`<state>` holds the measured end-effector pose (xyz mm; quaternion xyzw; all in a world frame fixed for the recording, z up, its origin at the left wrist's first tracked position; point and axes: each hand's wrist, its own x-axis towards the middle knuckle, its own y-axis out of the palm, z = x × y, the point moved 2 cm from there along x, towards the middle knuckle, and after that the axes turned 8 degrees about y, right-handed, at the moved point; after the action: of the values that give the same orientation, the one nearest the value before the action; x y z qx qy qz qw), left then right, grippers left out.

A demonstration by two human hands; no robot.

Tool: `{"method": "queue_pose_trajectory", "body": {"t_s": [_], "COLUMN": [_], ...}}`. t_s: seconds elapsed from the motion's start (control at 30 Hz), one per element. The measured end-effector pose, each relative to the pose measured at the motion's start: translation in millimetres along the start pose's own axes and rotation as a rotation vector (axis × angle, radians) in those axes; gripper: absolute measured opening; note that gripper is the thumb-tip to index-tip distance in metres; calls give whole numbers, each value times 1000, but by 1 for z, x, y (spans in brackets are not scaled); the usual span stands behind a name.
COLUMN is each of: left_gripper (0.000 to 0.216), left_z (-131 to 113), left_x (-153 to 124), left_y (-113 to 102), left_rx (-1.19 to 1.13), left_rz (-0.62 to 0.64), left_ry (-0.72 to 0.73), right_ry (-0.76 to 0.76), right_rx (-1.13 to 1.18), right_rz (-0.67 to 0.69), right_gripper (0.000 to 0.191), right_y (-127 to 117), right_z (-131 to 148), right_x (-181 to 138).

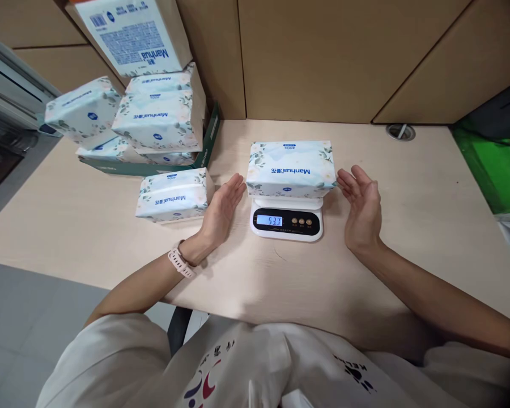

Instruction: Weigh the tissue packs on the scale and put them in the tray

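A floral pack of tissues (291, 167) marked Manhua rests on a small white kitchen scale (286, 235). The scale's lit display reads what looks like 53.1. Just left of this pack is my left hand (224, 208), open with fingers stretched out, a little apart from it. On the other side, my right hand (361, 209) is open too, its fingers slightly curved and its fingertips very near or touching the pack's right end; I cannot tell which. Another tissue pack (172, 196) lies on the table just left of my left hand.
A green tray (212, 136) at the back left holds several stacked tissue packs (157, 119), with a larger one (140, 39) on top. Behind the table (429, 226) rises a brown panel (306, 62). A cable hole (400, 132) and something green (488, 170) are at the right.
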<state>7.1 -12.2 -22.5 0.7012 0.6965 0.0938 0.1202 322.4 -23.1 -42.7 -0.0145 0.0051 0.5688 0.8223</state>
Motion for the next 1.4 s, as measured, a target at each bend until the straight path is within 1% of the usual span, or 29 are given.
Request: {"method": "queue_pose_trajectory", "body": {"t_s": [0.17, 0.53, 0.77, 1.17, 1.27, 1.4], "left_gripper": [80, 74, 65, 75, 79, 79], "left_z": [3, 0, -1, -1, -3, -7], "left_x": [1, 0, -1, 0, -1, -3], "left_y": [-7, -7, -7, -7, -5, -2], "left_rx": [16, 11, 7, 2, 11, 24], "left_rz": [11, 18, 21, 49, 57, 44], "left_ry": [35, 44, 41, 46, 49, 42], "right_ry": [-35, -77, -47, -13, -20, -66], "right_rx": [-27, -33, -41, -25, -21, -48], "right_rz": [16, 10, 9, -6, -9, 5], "right_gripper": [67, 63, 65, 68, 69, 65], "right_y": [-3, -3, -1, 2, 1, 1], "right_z": [-5, -2, 2, 8, 6, 5], "right_x": [1, -2, -4, -7, -6, -6]}}
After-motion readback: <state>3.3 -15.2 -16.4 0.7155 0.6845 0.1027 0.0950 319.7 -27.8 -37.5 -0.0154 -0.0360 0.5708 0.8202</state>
